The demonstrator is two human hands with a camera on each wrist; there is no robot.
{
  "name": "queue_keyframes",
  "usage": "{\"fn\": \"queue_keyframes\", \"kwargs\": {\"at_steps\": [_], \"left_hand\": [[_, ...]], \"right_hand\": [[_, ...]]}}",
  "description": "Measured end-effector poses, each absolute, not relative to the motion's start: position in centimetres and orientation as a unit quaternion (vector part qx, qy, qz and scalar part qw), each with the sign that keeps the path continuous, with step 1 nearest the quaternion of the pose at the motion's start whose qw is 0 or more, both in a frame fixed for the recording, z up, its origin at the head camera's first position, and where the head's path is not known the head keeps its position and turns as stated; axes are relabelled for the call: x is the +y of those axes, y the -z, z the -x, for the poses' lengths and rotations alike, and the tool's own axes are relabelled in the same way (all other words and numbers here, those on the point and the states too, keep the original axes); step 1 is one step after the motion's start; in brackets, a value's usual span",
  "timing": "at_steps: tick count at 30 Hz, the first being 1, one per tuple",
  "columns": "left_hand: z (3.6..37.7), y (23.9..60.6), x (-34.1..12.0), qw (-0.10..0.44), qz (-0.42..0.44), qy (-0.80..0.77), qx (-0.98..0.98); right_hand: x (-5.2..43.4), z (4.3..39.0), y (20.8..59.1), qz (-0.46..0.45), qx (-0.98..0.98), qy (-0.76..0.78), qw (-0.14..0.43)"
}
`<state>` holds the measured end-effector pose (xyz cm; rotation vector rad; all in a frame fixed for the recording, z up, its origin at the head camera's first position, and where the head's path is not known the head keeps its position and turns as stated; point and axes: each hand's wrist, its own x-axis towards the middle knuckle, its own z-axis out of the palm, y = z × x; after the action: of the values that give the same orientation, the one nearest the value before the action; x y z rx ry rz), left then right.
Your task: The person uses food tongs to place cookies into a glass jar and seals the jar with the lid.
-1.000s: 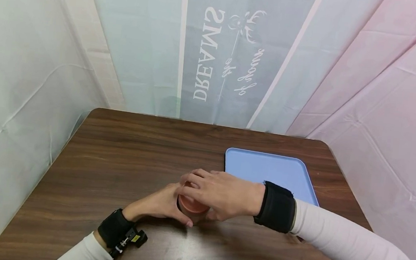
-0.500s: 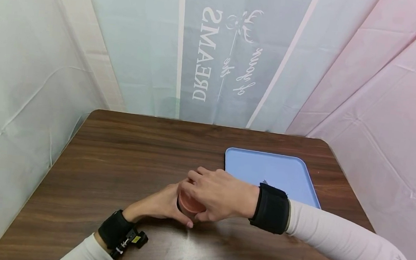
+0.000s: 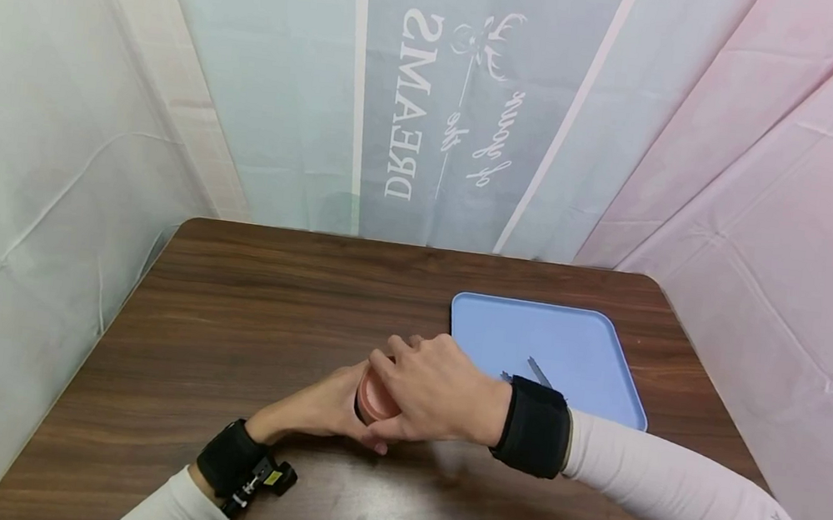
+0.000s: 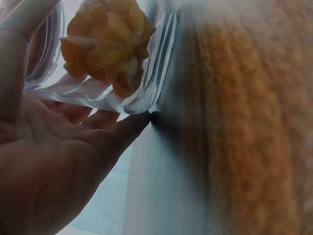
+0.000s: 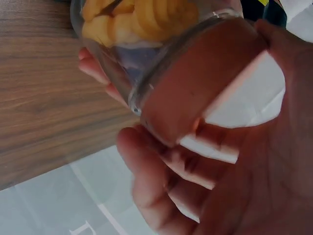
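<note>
A clear glass jar [image 4: 102, 102] with a reddish-brown lid [image 5: 200, 78] is between my hands, over the wooden table. Inside it are yellow-orange ridged pieces [image 4: 107, 39], perhaps piped cookies; I cannot tell for sure. My left hand [image 3: 333, 404] grips the jar's body from the left, thumb on the near side. From above and right, my right hand [image 3: 434, 391] holds the lid by its rim, fingers curled over the far edge and thumb near. The lid sits on the jar's mouth. In the head view the hands hide most of the jar.
A light blue tray [image 3: 531, 325] lies at the right, behind my right forearm. On it are thin grey-blue strips with jagged ends [image 3: 539, 371], partly hidden by the wrist strap. The brown table [image 3: 269, 304] ends in front of a fabric backdrop.
My right hand has turned on the lid, its wrist shifting left and slightly down. More of the lid and the strips on the tray now show. The left hand stays put.
</note>
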<state>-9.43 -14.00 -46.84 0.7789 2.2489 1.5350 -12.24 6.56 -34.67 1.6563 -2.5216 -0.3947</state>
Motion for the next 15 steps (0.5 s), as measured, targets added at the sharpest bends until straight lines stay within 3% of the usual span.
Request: {"fn": "queue_keyframes", "kwargs": {"at_steps": [9,15], "left_hand": [[9.5,46.9,-14.0,0.152,-0.301,-0.532,0.777],[9.6,47.0,-14.0,0.152,-0.306,-0.521,0.782]], "right_hand": [[7.3,13.3,32.8,-0.634,-0.764,0.096,-0.069],[7.3,13.4,32.8,-0.652,-0.749,0.091,-0.076]]}}
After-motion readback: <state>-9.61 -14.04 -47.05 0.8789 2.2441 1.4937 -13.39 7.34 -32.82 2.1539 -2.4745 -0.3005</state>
